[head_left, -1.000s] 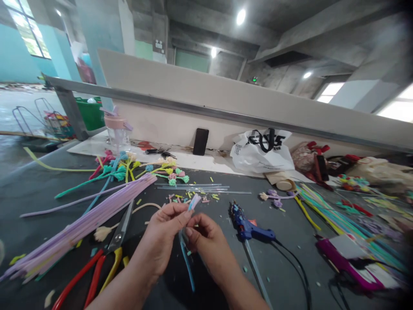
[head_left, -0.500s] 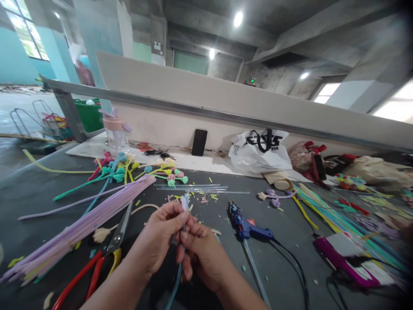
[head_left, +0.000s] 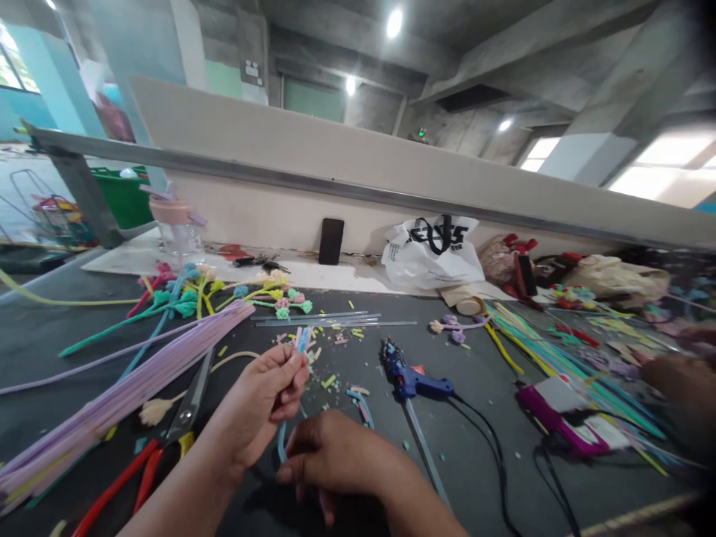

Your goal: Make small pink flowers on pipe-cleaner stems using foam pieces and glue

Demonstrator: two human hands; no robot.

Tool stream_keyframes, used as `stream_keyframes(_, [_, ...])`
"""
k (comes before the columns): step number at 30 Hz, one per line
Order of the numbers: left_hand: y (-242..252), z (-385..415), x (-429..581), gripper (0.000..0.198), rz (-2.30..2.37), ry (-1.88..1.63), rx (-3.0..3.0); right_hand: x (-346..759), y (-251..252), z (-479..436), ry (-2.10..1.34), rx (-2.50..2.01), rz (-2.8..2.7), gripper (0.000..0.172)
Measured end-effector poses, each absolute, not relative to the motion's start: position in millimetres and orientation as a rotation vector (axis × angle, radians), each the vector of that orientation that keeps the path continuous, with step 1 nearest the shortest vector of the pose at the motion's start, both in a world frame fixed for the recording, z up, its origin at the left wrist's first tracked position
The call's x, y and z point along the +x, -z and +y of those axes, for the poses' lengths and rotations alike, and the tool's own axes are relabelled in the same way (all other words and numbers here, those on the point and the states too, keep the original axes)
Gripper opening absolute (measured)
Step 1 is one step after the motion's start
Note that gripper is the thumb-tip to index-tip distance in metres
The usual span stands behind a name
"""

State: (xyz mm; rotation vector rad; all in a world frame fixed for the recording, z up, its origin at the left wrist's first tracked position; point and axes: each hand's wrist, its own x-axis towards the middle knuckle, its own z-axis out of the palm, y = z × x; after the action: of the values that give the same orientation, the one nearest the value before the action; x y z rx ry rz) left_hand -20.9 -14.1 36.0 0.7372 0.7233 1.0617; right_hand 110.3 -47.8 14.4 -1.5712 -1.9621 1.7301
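Above the dark table [head_left: 475,481], a small bundle of pipe cleaners [head_left: 303,341], lilac and blue, is pinched between the thumb and fingers of the left hand [head_left: 275,379] — its tips poking out on top. A blue strand [head_left: 282,441] is seen below, at the thumb of the right hand [head_left: 335,451]; whether it is gripped there cannot be told. Beyond the hands, cut scraps [head_left: 328,382] are scattered. To the right a blue glue gun [head_left: 425,384] is laid down; to the left, scissors [head_left: 195,399] and a lilac bunch [head_left: 162,377] are spread. Farther back, a phone [head_left: 331,241] is propped against the panel [head_left: 251,205] — near a white bag [head_left: 430,265].
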Motion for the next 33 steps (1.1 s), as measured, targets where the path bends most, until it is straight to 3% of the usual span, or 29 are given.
stream_keyframes(4, [-31, -14, -20, 0.02, 0.751, -0.992, 0.806, 143, -53, -59, -0.651, -1.715, -2.117, 0.016])
stream_keyframes(7, [-27, -16, -18, 0.022, 0.768, -0.93, 0.839, 189, -70, -50, -0.295, -2.034, -2.075, 0.021])
stream_keyframes(9, [-25, -17, -17, 0.021, 0.755, -0.9, 0.849, 218, -67, -39, -0.017, -2.316, -2.099, 0.032])
stream_keyframes(13, [-22, -17, -14, 0.024, 0.714, -0.875, 0.86, 248, -42, -24, -0.024, -2.384, -2.185, 0.056])
stream_keyframes(16, [-19, -16, -15, 0.026, 0.698, -0.891, 0.862, 253, -27, -19, -0.055, -2.312, -2.245, 0.061])
stream_keyframes(23, [-20, -14, -14, 0.024, 0.707, -0.944, 0.823, 246, -36, -16, -0.084, -1.996, -2.088, 0.038])
stream_keyframes(28, [-22, -12, -11, 0.024, 0.808, -1.077, 0.818, 196, -35, -33, -0.441, -1.532, -1.736, 0.027])
stream_keyframes(33, [-15, -6, -10, 0.023, 1.02, -1.245, 0.951, 158, -19, -41, -0.476, -1.362, -1.628, 0.012])
